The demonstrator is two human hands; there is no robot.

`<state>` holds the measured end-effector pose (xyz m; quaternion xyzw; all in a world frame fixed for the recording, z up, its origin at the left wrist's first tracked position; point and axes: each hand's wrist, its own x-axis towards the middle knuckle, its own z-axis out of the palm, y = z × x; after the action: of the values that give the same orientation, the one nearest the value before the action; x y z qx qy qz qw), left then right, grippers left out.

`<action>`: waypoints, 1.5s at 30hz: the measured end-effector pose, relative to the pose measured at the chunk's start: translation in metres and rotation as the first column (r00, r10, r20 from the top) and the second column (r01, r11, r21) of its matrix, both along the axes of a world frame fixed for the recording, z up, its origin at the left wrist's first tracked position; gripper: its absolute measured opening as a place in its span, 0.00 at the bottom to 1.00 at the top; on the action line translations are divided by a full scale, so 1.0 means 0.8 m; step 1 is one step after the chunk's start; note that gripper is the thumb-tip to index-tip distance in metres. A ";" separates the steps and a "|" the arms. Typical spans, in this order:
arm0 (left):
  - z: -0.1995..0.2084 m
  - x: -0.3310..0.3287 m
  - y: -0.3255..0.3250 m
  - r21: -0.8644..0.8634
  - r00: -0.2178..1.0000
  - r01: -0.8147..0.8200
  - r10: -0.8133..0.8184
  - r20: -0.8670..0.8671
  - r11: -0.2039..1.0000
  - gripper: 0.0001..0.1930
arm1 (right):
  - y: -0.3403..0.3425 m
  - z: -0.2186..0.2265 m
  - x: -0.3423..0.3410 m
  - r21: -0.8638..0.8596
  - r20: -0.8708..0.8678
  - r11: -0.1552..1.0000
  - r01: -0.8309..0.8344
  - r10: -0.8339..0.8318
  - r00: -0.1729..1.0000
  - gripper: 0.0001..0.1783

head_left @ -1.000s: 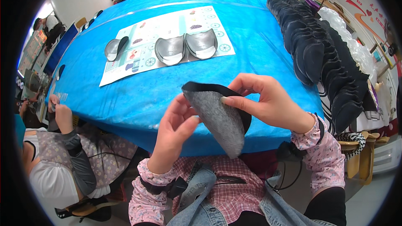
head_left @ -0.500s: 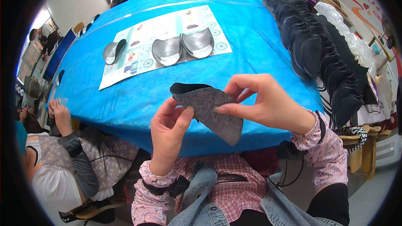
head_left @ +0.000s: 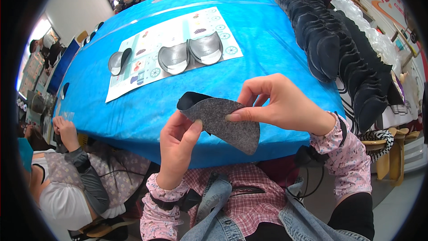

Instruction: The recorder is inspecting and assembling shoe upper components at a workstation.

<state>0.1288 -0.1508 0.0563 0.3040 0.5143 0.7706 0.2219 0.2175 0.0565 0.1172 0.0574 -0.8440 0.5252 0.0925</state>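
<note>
A curved pad (head_left: 229,122) of grey felt with a black inner side hangs above the near edge of the table. My left hand (head_left: 178,140) pinches its left part, thumb on the grey face and fingers behind, partly hidden. There the pad curls over and shows its black side. My right hand (head_left: 276,105) is closed on the upper right edge, its thumb pressed against the felt. The pad's rounded tip points down to the right. Farther off, two silver-grey curved pieces (head_left: 174,58) with pale lower edges lie side by side, and another silver piece (head_left: 117,63) lies to their left.
A blue cover (head_left: 263,62) spreads over the table, with a printed sheet (head_left: 147,44) under the silver pieces. Long overlapping rows of black pads (head_left: 327,56) line the right side. A person (head_left: 89,174) sits close on my left; others work at the far side.
The pad has tilted so that more of its grey face shows, and its tip has risen slightly. Both hands keep their hold. The whole view has shifted a little.
</note>
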 end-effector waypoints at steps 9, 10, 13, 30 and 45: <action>0.000 0.001 0.004 -0.024 1.000 -0.011 0.011 0.018 1.000 0.18 | 0.006 0.001 0.004 0.016 0.042 1.000 0.007 -0.008 0.999 0.13; 0.000 0.000 0.004 -0.020 1.000 -0.014 0.014 0.015 1.000 0.18 | 0.005 0.004 0.005 0.024 0.056 1.000 0.001 -0.002 0.998 0.13; -0.001 0.001 0.005 -0.033 1.000 -0.002 0.002 0.015 0.999 0.18 | 0.009 -0.001 0.007 0.050 -0.001 0.999 -0.008 0.008 1.000 0.14; -0.002 0.000 0.004 -0.054 1.000 -0.015 0.017 0.023 0.998 0.16 | 0.009 -0.008 0.004 0.044 -0.092 0.999 0.016 -0.012 0.996 0.14; -0.007 -0.166 0.004 -0.458 0.866 -0.314 0.053 -0.498 0.832 0.48 | 0.033 -0.012 0.076 0.396 -0.489 0.809 0.434 -0.214 0.845 0.10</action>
<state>-0.0038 -0.1475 0.0509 0.3546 0.7700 0.5230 0.0891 0.2786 0.0827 0.1074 0.0423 -0.9055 0.2430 0.3452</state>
